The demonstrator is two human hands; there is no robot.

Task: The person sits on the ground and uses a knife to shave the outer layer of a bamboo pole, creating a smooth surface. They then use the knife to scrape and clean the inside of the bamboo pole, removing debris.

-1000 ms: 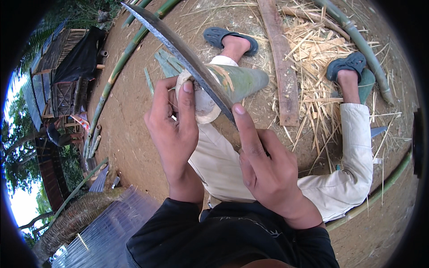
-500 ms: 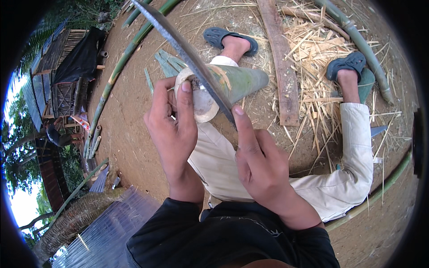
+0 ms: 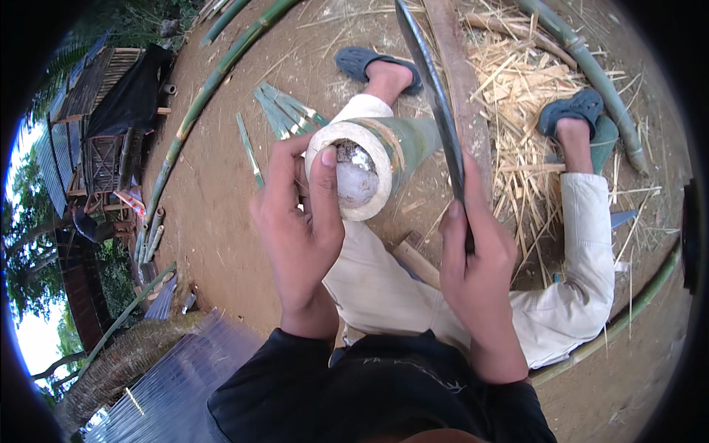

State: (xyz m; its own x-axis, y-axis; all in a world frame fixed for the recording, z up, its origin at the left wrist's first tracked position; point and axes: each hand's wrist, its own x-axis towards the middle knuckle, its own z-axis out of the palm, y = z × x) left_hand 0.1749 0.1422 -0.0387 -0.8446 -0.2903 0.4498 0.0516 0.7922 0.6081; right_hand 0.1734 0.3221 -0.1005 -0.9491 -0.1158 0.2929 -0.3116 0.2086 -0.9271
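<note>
My left hand (image 3: 299, 221) grips the near end of a thick green bamboo section (image 3: 405, 144), its thumb pressed over the pale cut rim. The hollow end faces me, with a whitish inner wall inside. The section points away, above my outstretched leg. In my right hand (image 3: 480, 258) is a long dark-bladed knife (image 3: 434, 92), fingers closed round its lower end. Its blade points up and away, to the right of the rim, passing in front of the bamboo's far part. The handle is mostly hidden by my fingers.
Split bamboo strips and shavings (image 3: 509, 81) lie in a heap beyond a wooden plank (image 3: 473, 125). Green slats (image 3: 277, 114) rest left of the bamboo. A long green pole (image 3: 193, 122) curves along the left. Corrugated sheeting (image 3: 185, 384) lies lower left. Another person (image 3: 90, 225) is far left.
The knife has swung right, off the bamboo's cut end, and my right hand moved right with it. The bamboo has shifted slightly right, its open end now more exposed.
</note>
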